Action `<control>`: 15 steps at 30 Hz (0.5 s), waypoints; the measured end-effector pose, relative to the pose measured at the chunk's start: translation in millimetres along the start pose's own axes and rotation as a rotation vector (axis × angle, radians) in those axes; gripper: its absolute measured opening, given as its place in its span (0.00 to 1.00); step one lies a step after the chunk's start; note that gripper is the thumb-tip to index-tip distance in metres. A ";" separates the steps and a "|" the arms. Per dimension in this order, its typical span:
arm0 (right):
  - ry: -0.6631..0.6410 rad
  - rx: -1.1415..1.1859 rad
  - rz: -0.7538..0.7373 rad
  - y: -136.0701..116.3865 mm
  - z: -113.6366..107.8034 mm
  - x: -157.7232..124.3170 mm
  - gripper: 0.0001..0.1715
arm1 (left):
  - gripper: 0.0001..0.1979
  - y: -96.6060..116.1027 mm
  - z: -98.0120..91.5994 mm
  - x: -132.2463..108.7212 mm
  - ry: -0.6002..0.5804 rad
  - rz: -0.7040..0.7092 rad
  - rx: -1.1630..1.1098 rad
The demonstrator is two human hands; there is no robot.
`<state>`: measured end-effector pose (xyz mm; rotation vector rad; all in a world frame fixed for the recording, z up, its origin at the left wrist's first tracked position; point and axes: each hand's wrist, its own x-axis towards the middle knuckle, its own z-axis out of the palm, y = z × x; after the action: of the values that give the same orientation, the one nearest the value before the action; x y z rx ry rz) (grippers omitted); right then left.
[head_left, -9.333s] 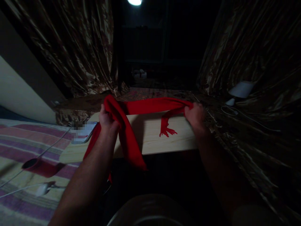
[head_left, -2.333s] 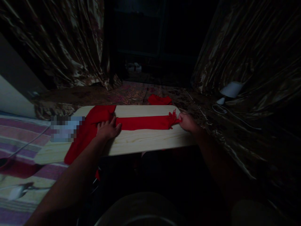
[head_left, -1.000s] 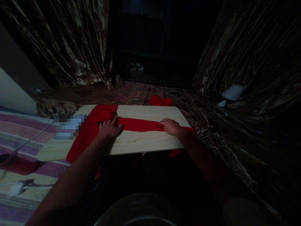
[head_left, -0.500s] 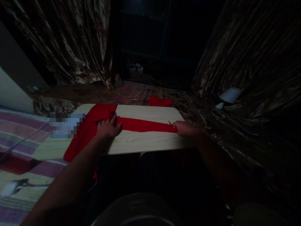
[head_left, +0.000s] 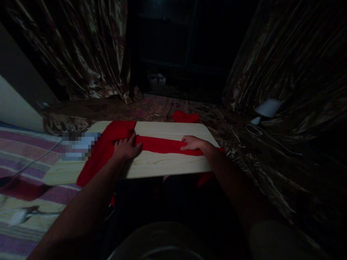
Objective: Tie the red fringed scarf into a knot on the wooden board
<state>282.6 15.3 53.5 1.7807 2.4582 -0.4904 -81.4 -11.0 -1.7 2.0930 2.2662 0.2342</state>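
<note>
Red cloth [head_left: 159, 144] is being held down on a pale wooden board [head_left: 168, 167], its narrow strip running crosswise from a wider, folded mass at the left to the board's right edge. Where the strip and the mass are meeting, the cloth is being pinned by the left hand [head_left: 125, 148], palm down, fingers spread and grasping nothing, presumably so that the bulk is being stopped from sliding. On the strip's right part the right hand [head_left: 193, 143] is being rested, thumb and forefinger slightly parted, apparently to steady it; whether any fabric is being pinched cannot be told. Beside the wider mass, a pale flat item [head_left: 78, 146], blurred out, is being borne by the board. Just beyond the far edge, a red patch [head_left: 185, 116] is lying; whether it is being joined to the cloth cannot be seen. A striped bedspread [head_left: 29, 148] is being overlapped by the board's left end, while a white lamp [head_left: 268, 107] is standing well apart, near dim curtains [head_left: 100, 54].
</note>
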 end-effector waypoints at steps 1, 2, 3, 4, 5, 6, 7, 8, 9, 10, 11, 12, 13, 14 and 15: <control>-0.044 0.008 -0.001 -2.1 -3.1 1.2 0.33 | 0.45 -0.2 0.2 0.1 0.007 -0.003 -0.010; -0.085 0.014 -0.005 -4.3 -5.9 1.3 0.29 | 0.45 -0.5 0.6 0.2 0.013 -0.003 -0.022; -0.118 0.022 -0.011 -6.8 -8.2 0.5 0.27 | 0.45 -0.9 1.3 0.5 0.020 -0.001 -0.035; -0.139 0.031 -0.019 -9.4 -9.7 -0.8 0.25 | 0.45 -1.5 2.1 0.8 0.028 0.000 -0.051; -0.145 0.038 -0.029 -12.0 -10.7 -2.6 0.24 | 0.45 -2.1 3.2 1.1 0.037 0.002 -0.069; -0.138 0.041 -0.037 -14.4 -11.4 -4.6 0.23 | 0.45 -2.6 4.5 1.3 0.046 0.003 -0.093; -0.123 0.036 -0.047 -16.4 -12.1 -6.5 0.22 | 0.45 -3.2 5.6 1.5 0.059 0.004 -0.126; -0.102 0.032 -0.058 -17.8 -13.1 -8.2 0.21 | 0.45 -3.6 6.3 1.7 0.080 0.002 -0.176; -0.076 0.037 -0.067 -18.4 -14.9 -9.6 0.20 | 0.46 -4.1 6.4 2.0 0.107 0.001 -0.252; -0.046 0.058 -0.073 -18.0 -17.5 -10.6 0.18 | 0.45 -4.9 5.6 2.6 0.152 -0.006 -0.369; -0.010 0.097 -0.072 -16.8 -21.1 -11.4 0.16 | 0.44 -6.1 3.5 3.5 0.217 -0.020 -0.529; 0.031 0.145 -0.067 -14.8 -25.4 -11.8 0.13 | 0.42 -8.2 0.1 5.1 0.301 -0.043 -0.723; 0.075 0.193 -0.058 -12.3 -30.1 -12.1 0.11 | 0.39 -11.5 -4.7 7.3 0.398 -0.078 -0.940; 0.116 0.233 -0.046 -9.6 -34.8 -12.2 0.09 | 0.35 -16.2 -10.7 10.2 0.499 -0.123 -1.166; 0.144 0.262 -0.040 -7.0 -39.1 -12.3 0.08 | 0.30 -22.6 -17.5 13.8 0.584 -0.171 -1.393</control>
<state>285.2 13.6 94.9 1.9248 2.6358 -0.7437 -107.2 -0.3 13.3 1.0808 1.4701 1.8845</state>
